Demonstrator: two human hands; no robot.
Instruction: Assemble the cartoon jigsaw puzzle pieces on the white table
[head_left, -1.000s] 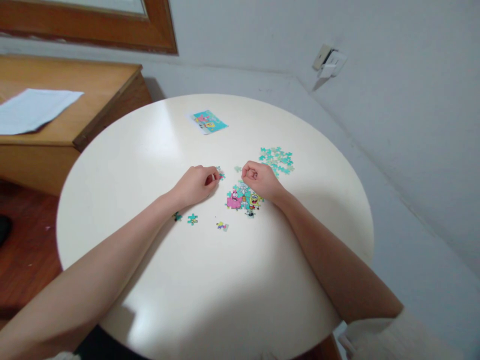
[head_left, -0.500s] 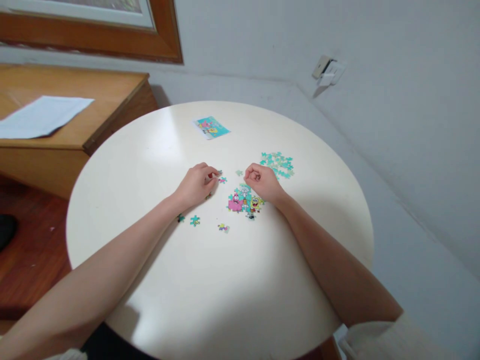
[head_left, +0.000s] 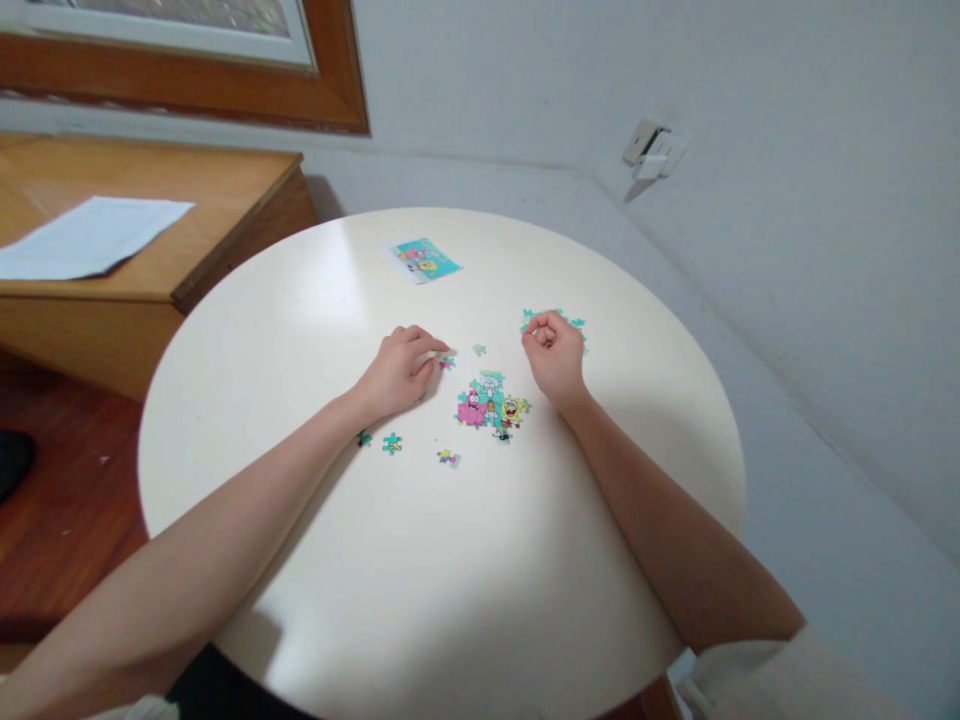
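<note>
My left hand [head_left: 401,372] rests on the table with its index finger stretched out, fingertip over a small puzzle piece with pink [head_left: 447,363]. Its thumb is apart from that finger, and nothing shows between them. My right hand [head_left: 556,360] is curled, thumb and index finger drawn together, at the near side of a cluster of teal puzzle pieces [head_left: 576,323]. Whether it holds a piece is hidden. Between and below the hands lies a joined part of a cartoon puzzle [head_left: 491,402], with pink, teal and yellow figures. A single pale green piece [head_left: 479,350] lies between the hands.
Loose puzzle pieces [head_left: 392,443] and a yellow-purple piece [head_left: 448,458] lie nearer me on the round white table [head_left: 450,590]. A small picture card [head_left: 424,260] lies toward the far edge. Left stands a wooden desk [head_left: 247,190] with white paper [head_left: 97,235].
My right hand has moved right and slightly back, from above the joined puzzle to the teal cluster. My left index finger has straightened and reaches further right.
</note>
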